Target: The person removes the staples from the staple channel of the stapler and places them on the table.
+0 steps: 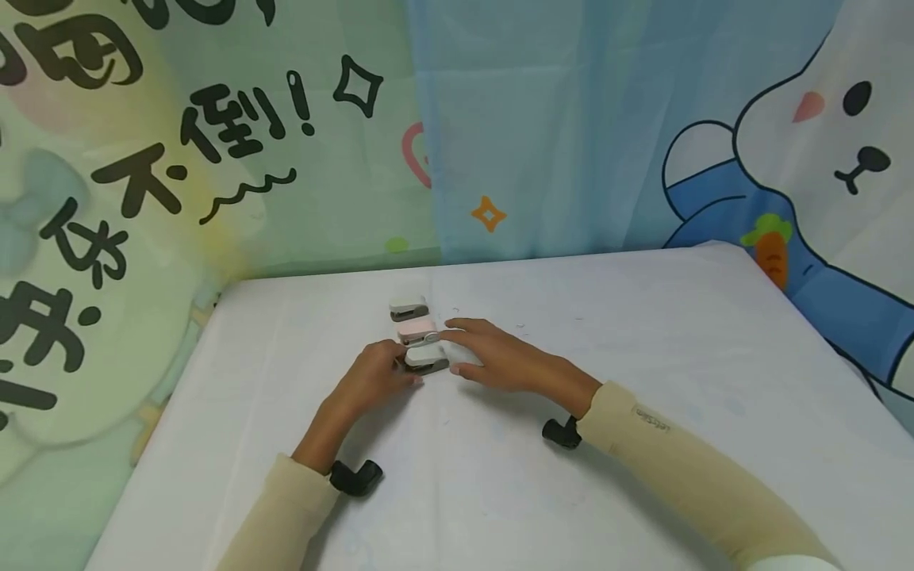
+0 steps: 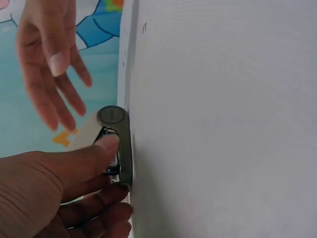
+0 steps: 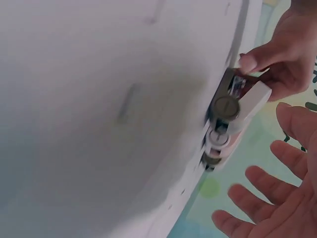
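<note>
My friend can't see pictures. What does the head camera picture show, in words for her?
Two hands meet over three small staplers lined up on a white table. The left hand grips the nearest white stapler, while the right hand lies open beside it, fingertips by the pink stapler. Another white stapler sits behind, before a cartoon curtain.

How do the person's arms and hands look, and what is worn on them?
Both arms wear long beige sleeves; the right one carries a small pale marking near the cuff. A black camera mount sits under each wrist, on the left and on the right. The left hand and right hand are bare, without gloves.
</note>
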A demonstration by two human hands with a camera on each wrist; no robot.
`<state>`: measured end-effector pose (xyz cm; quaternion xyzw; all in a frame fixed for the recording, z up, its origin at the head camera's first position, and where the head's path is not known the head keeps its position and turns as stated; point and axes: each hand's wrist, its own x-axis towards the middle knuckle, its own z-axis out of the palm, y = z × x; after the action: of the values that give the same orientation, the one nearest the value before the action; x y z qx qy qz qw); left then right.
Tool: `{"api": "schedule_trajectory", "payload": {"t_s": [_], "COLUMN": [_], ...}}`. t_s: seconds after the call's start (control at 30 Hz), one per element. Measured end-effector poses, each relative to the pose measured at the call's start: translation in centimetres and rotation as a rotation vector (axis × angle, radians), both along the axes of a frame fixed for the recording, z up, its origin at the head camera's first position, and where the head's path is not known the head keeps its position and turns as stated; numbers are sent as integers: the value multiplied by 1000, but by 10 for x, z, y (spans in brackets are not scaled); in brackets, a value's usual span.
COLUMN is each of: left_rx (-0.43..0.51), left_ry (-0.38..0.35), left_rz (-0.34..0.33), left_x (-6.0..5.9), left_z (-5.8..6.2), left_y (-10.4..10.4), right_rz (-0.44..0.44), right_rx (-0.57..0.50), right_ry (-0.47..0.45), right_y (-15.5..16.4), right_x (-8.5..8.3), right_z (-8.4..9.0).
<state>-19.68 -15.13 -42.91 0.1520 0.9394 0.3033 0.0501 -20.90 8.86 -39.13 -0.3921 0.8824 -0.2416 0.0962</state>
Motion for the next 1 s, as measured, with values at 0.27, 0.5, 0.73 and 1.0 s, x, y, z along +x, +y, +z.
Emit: {"api": "schedule_trajectory", "payload": {"t_s": [0.27,0.5,0.73,1.0], "left_rx": [24,118,168,173], "left_ry": [17,8,11,38], "left_rz": [-56,-137,-214,-246], "left_x": [-8,-4,-4,-6], "left_z": [-7,-9,-10,-7], "left_y": [15,29,42,51], "right_rz": [69,24,-43,-5], "right_rx": [-9,11,-23,-93], "right_ry": [-49,-44,-36,-23], "right_y": [-13,-13,0,15], "right_x": [-3,1,4,4], "right_z": [-4,-2,0,-7]}}
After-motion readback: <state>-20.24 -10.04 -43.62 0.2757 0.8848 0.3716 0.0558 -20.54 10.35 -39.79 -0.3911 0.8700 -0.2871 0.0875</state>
